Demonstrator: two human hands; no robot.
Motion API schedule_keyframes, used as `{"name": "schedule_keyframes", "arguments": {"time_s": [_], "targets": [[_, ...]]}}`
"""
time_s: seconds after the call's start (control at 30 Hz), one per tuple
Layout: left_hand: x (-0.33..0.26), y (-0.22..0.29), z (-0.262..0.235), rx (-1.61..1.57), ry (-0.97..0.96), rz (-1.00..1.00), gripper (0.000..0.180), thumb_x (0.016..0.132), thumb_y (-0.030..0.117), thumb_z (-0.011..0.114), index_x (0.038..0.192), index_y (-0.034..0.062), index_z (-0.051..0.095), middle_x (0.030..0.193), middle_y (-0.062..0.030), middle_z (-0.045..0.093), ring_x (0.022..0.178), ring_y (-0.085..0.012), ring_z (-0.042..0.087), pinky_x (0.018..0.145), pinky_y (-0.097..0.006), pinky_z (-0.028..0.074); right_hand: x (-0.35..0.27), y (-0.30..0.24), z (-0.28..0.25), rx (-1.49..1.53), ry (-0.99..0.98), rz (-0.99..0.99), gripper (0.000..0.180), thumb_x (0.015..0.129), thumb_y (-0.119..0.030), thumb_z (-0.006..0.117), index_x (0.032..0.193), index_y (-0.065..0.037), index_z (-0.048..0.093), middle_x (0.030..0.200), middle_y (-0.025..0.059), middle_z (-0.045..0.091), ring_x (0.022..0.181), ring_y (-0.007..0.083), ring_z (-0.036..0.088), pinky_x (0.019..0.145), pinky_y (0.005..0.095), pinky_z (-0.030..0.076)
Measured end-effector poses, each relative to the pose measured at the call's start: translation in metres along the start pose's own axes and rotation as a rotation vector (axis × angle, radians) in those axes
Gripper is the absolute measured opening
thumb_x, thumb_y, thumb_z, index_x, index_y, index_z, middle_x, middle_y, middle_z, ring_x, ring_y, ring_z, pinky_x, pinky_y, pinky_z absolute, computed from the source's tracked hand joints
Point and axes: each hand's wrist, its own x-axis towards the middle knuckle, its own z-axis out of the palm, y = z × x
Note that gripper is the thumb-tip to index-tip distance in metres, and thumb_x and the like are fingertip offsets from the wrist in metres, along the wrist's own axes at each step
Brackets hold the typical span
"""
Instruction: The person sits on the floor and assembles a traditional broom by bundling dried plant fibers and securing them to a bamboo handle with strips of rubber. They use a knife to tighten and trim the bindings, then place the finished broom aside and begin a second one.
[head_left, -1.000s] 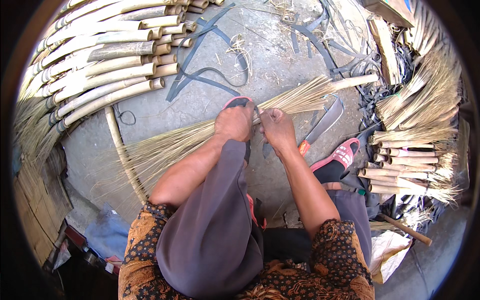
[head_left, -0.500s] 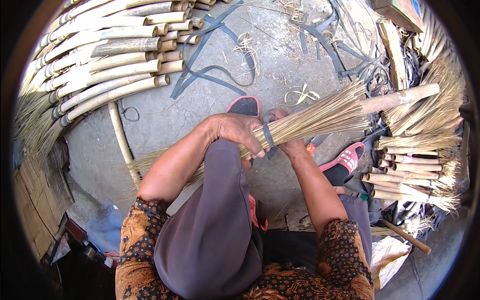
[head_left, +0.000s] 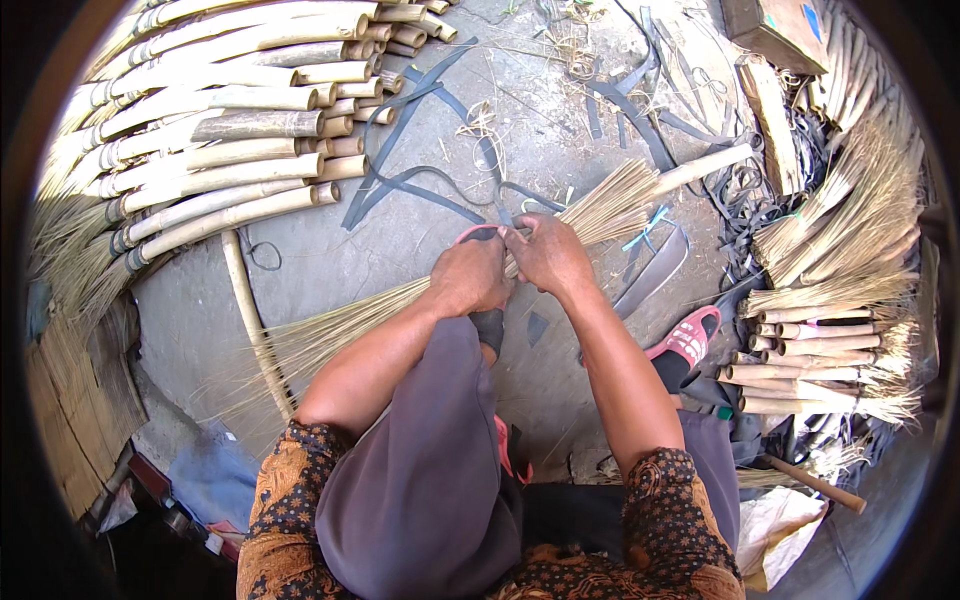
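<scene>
Near the frame's centre, the left hand [head_left: 470,274] is gripping the broom bundle [head_left: 608,204], which lies slantwise there. The right hand [head_left: 550,256] bends its fingers beside a dark strip [head_left: 505,213]; its hold I cannot tell.

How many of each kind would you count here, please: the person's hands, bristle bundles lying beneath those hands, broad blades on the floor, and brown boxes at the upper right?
Left hand and right hand: 2
Bristle bundle: 1
Broad blade: 1
Brown box: 1
Total: 5
</scene>
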Motion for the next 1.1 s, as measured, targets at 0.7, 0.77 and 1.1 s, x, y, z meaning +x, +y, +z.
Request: {"name": "schedule_keyframes", "arguments": {"time_s": [0.7,0.77,1.1], "targets": [[0.001,-0.022,-0.026,-0.62,-0.202,0.2,0.079,0.091,0.074,0.069,0.121,0.0007,0.072,0.102,-0.0148,0.076,0.096,-0.0246,0.073,0.089,-0.04,0.056,-0.119,0.116,0.023,0.556,-0.327,0.1,0.023,0.115,-0.023,0.048,0.114,-0.008,0.065,0.075,-0.0003,0.053,0.07,0.0101,0.051,0.067,0.027,0.043],[-0.005,-0.022,-0.03,-0.719,-0.403,0.212,0.076,0.091,0.074,0.069,0.116,0.0021,0.074,0.098,-0.0113,0.076,0.088,-0.0204,0.073,0.085,-0.037,0.057,-0.093,0.129,0.031,0.425,-0.209,-0.006,0.019,0.112,-0.021,0.052,0.11,-0.008,0.066,0.077,0.0038,0.058,0.074,0.016,0.058,0.072,0.0316,0.048],[0.001,-0.014,-0.011,-0.601,-0.233,0.345,0.064,0.092,0.06,0.077,0.12,0.0027,0.07,0.095,-0.0037,0.073,0.08,-0.0143,0.069,0.078,-0.034,0.057,-0.039,0.081,-0.012,-0.398,-0.194,-0.145,0.028,0.101,-0.024,0.059,0.118,-0.005,0.071,0.122,0.0217,0.072,0.112,0.0441,0.068,0.092,0.0534,0.054]]}}
